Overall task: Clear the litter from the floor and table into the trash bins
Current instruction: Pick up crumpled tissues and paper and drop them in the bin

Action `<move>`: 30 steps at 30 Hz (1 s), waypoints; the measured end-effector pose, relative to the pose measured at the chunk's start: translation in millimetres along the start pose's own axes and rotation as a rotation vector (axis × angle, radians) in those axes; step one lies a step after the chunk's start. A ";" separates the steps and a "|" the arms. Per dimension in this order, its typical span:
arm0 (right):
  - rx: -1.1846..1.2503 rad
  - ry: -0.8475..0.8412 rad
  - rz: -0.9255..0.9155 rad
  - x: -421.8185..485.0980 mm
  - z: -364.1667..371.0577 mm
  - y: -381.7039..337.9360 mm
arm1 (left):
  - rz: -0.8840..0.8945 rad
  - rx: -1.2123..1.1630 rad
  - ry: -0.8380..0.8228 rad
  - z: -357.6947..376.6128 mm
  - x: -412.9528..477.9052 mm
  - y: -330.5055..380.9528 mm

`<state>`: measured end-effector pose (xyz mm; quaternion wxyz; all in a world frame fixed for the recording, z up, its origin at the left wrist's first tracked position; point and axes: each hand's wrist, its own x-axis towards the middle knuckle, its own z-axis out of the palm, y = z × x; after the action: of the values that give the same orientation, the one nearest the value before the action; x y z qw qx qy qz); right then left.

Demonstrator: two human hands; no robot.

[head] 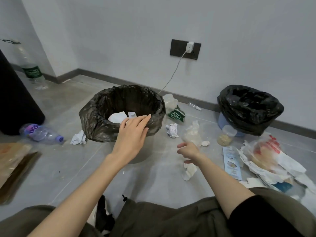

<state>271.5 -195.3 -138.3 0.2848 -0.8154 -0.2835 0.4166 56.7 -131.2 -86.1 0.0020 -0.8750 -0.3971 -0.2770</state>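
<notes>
I list on the floor: brown-lined bin, black-lined bin, purple bottle, crumpled paper, green wrapper, jar, leaflet.

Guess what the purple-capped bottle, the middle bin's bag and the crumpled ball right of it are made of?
Purple-capped bottle: probably clear plastic; the floor shows through. Bin's bag: thin glossy plastic film, wrinkled, slightly see-through. Crumpled ball: likely paper, matte white, sharply creased.

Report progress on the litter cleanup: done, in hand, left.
Done: white paper lies inside the brown-lined bin. In hand: nothing; the left hand hovers open at its rim, the right hand reaches open toward a clear plastic bag. Left: crumpled paper ball, purple-capped bottle, green wrapper, lidded jar.
</notes>
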 end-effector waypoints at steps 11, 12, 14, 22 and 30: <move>-0.653 0.031 0.213 45.5 10.1 59.2 | 0.057 0.143 0.123 24.5 0.2 1.6; -0.647 0.018 0.247 47.3 12.6 62.4 | 0.056 0.145 0.127 24.6 0.7 1.5; -0.655 0.044 0.283 48.3 17.1 65.5 | 0.054 0.143 0.132 24.7 1.6 2.1; -0.778 0.022 0.148 53.9 23.2 68.1 | 0.057 0.154 0.103 26.2 2.1 4.1; -0.779 -0.083 0.047 45.9 22.4 65.0 | 0.047 0.109 0.017 15.9 1.3 4.6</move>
<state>289.8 -202.1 -218.6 -0.0673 -0.8511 -0.4131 0.3170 68.3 -129.9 -98.0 0.0598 -0.8801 -0.3911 -0.2623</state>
